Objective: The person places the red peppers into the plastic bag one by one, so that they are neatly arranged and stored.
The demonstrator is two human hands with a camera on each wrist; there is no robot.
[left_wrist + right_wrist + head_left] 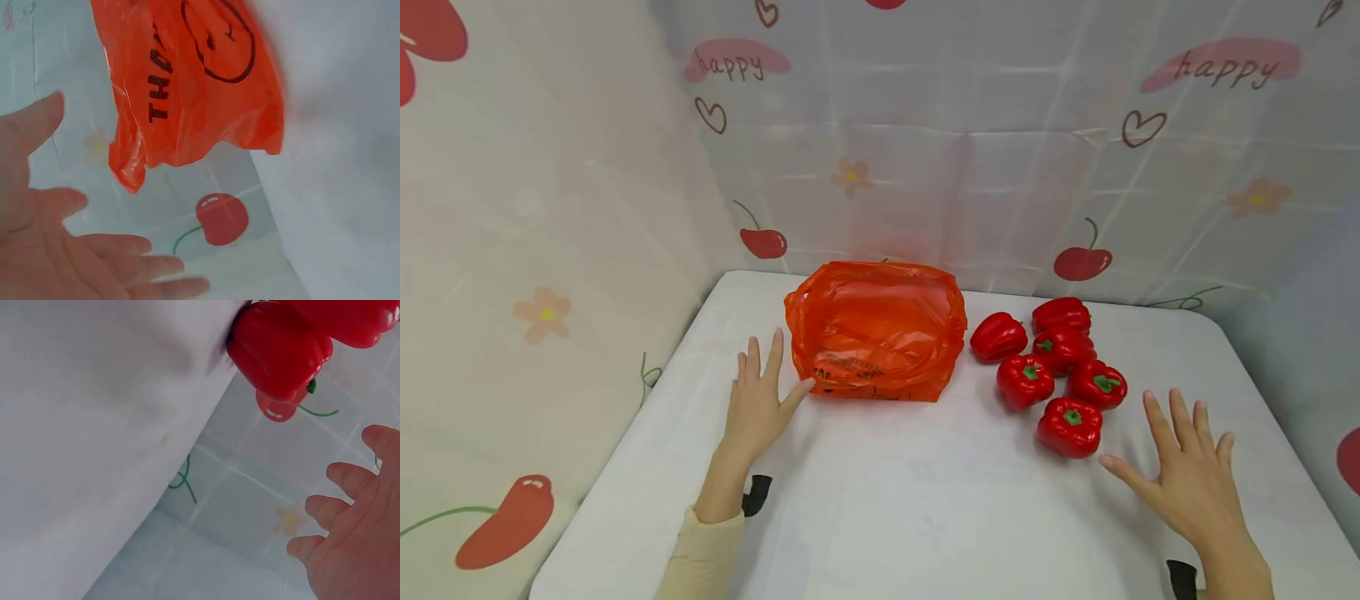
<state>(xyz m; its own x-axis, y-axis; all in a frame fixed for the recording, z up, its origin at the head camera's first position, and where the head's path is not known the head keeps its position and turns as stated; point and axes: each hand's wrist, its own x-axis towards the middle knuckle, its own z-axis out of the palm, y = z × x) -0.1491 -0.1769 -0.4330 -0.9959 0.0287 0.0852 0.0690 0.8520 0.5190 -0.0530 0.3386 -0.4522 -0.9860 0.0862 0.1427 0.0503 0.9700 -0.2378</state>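
Note:
An orange plastic bag (880, 333) stands with its mouth spread wide near the back of the table, dark print on its front. Close to its left side my left hand (758, 412) is held with fingers spread and nothing in it; whether the thumb touches the bag I cannot tell. Several red bell peppers (1025, 382) with green stems lie in a cluster to the right of the bag. My right hand (1197, 479), fingers spread and holding nothing, is to the right of the nearest pepper (1070, 427), apart from it. In the right wrist view, peppers (281, 350) appear beyond the fingertips.
The white table (910, 500) has rounded back corners. A printed curtain (925, 167) with cherries, flowers and hearts hangs behind it and along both sides. Black straps (757, 495) show at both wrists.

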